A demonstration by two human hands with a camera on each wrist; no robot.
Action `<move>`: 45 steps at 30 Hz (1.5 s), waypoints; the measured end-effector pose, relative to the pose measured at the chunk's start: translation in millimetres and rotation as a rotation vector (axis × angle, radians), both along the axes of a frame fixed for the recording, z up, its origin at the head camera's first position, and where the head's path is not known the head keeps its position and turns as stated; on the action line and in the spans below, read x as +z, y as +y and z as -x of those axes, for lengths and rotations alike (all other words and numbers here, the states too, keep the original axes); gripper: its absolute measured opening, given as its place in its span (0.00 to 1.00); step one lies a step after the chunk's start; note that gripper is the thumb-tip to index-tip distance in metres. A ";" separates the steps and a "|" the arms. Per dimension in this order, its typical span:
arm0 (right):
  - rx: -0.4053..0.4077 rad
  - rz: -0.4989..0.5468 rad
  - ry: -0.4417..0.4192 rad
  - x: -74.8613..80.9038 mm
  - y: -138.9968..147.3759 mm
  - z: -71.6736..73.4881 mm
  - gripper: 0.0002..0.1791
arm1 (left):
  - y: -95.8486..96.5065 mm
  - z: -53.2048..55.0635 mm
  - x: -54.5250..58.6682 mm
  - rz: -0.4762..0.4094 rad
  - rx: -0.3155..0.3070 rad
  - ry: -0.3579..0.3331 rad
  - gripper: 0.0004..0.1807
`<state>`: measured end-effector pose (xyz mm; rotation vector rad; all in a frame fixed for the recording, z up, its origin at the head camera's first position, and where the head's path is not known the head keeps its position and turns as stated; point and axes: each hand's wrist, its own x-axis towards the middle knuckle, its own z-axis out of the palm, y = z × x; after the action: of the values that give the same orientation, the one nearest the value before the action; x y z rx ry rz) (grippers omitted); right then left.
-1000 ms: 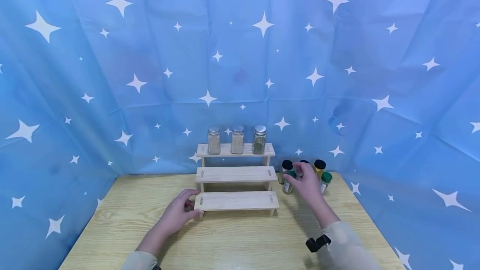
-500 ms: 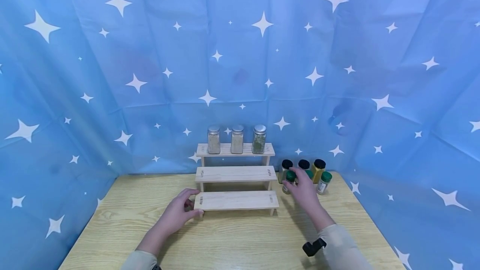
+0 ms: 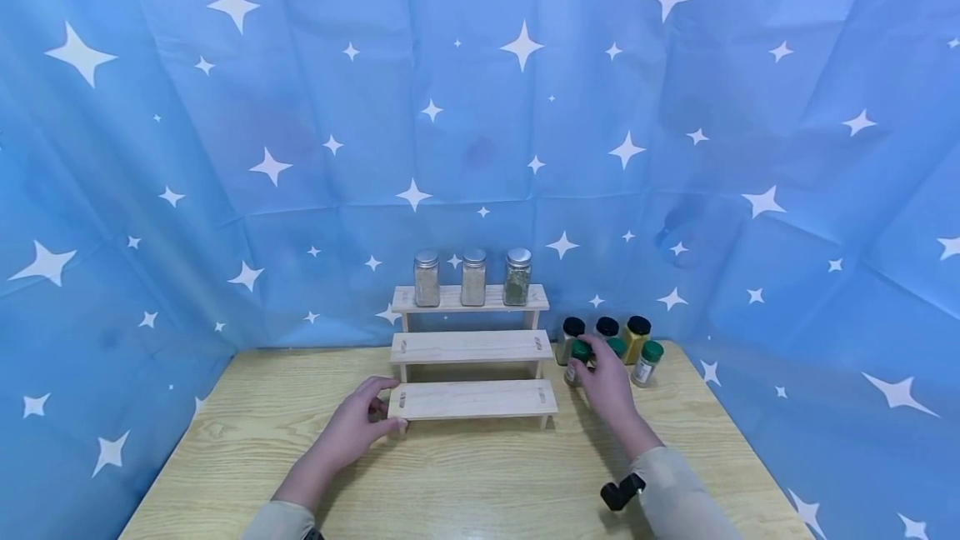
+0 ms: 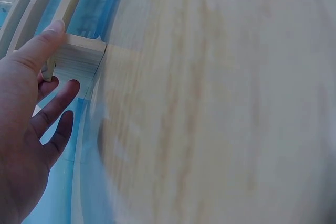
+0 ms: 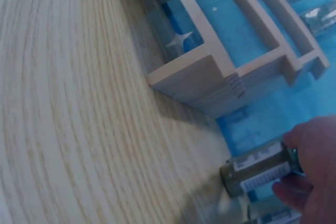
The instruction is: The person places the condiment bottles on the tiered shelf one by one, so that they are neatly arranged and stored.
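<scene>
In the head view, a three-step wooden rack [image 3: 472, 347] stands at the back of the table. My left hand [image 3: 352, 426] pinches the left end of its lowest step; in the left wrist view, the thumb [image 4: 44, 45] lies on top with a finger beneath. To the rack's right, my right hand [image 3: 609, 386] grips a small green-capped spice jar [image 3: 580, 351] by the cap. The right wrist view shows this labelled glass jar [image 5: 257, 167] with dark contents; whether its base touches the table is hard to tell.
Three silver-lidded jars [image 3: 473, 277] stand on the top step. Around my right hand are black-capped jars [image 3: 573, 327], a yellow one [image 3: 636, 342] among them, and other green-capped jars [image 3: 647, 363]. A blue star-patterned curtain [image 3: 480, 148] hangs behind the wooden table [image 3: 465, 482].
My right hand has come down slightly and its fingers have closed on the green cap of the front-left jar. My left hand stays at the rack's lowest step.
</scene>
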<state>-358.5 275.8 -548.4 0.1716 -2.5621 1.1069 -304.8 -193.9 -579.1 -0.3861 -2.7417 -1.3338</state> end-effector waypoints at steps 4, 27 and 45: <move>-0.006 -0.002 0.034 -3.7 1.5 1.7 0.25 | 0.2 -0.4 -0.9 0.003 0.001 0.003 0.36; 0.022 0.096 0.302 24.6 -2.7 -5.1 0.24 | -2.1 -1.2 -4.6 -0.002 -0.005 0.003 0.36; 0.102 0.148 0.368 72.5 -34.0 -2.1 0.24 | -2.7 0.7 -1.8 0.010 -0.020 0.013 0.38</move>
<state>-356.4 241.9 -475.8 0.4302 -2.1587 1.1732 -305.4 -196.6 -580.8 -0.4231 -2.7416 -1.3184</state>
